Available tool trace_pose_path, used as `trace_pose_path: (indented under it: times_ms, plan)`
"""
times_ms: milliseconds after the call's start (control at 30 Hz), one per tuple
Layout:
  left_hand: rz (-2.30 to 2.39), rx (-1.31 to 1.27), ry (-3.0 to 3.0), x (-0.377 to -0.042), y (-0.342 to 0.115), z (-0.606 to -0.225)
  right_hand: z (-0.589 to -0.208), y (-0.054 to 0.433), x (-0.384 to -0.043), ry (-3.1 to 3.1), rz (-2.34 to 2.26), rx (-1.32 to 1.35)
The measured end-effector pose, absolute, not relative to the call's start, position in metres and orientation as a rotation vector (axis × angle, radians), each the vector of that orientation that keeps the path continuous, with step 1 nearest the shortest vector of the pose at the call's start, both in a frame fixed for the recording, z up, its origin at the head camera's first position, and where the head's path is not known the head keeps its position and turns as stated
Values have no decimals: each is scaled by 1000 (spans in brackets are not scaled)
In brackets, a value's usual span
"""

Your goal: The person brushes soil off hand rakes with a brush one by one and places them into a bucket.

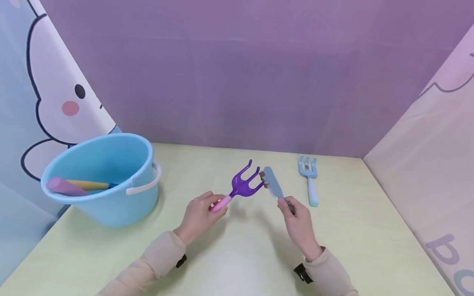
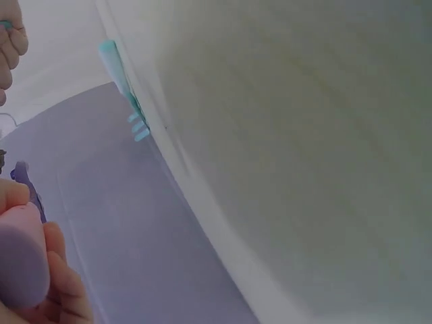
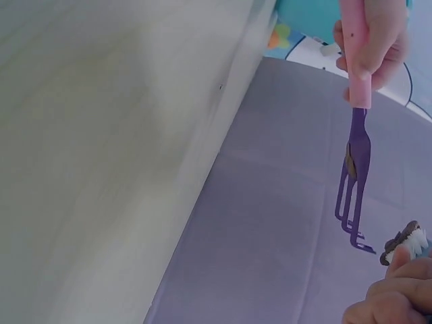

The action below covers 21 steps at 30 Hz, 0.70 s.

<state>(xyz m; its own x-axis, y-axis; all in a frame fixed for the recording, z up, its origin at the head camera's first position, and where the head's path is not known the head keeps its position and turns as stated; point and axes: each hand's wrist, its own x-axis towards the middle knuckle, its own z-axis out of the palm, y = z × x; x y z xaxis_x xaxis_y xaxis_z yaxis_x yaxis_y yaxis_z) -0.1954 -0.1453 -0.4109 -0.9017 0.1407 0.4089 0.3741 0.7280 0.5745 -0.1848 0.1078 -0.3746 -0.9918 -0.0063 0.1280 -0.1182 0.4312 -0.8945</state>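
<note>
from the head camera i watch a person's left hand [image 1: 201, 211] with its grip closed around the pink handle of a purple hand fork [image 1: 242, 188], the prongs pointing up and to the right above the pale green surface [image 1: 240, 267]. the right hand [image 1: 299, 224] has its grip pinching a blue brush [image 1: 273, 181] by the handle, bristles turned toward the fork — they sit just beside the prong tips, and i can't tell whether they touch. my right wrist view shows brown dirt on the bristles and a brown patch near the fork's neck. to the right of the brush, a light blue fork [image 1: 312, 191] lies on the surface, prongs pointing away from the person. over on the left stands a blue bucket [image 1: 118, 213] with a white handle [image 1: 144, 188] — inside, i see a pink handle end [image 1: 66, 187] and a yellow handle [image 1: 89, 184].
</note>
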Motion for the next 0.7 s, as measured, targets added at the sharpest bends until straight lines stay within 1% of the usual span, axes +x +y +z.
trace_pose_path:
  times_ms: [167,433,567,700]
  plan:
    - [-1366,-303,-2643,-197,-145,-413,-364,107,-179,-2524,1636,95]
    - [-2034,-168,-2593,-201,-147,-416,-386,117,-190,-2474,1646,92]
    - [-2230,-125,-2521,-203,-145,-416,-387,118,-190,-2461,1640,92]
    - [-2390,-99,-2442,-204,-142,-415,-379,115,-186,-2475,1652,79]
